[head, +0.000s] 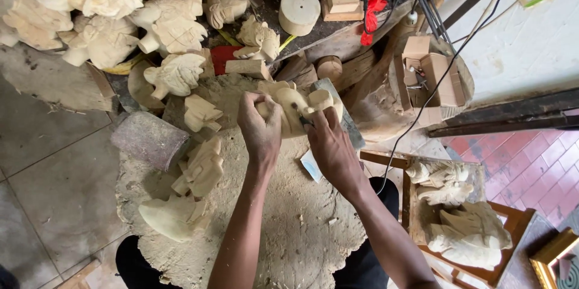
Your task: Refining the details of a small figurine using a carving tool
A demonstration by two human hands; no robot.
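left hand [260, 127] clamped on pale wooden carving [294, 108] | right hand [329, 144] closed around small tool [305, 121] touching carving

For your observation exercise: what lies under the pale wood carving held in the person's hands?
Under the carving: a sawdust-covered work block and a flat grey piece. Anything directly beneath is hidden.

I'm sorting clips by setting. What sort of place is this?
Most likely a woodcarving workshop. Both hands, left hand and right hand, work a pale wooden figure; a heap of similar unfinished carvings lies nearby, and sawdust covers the floor.
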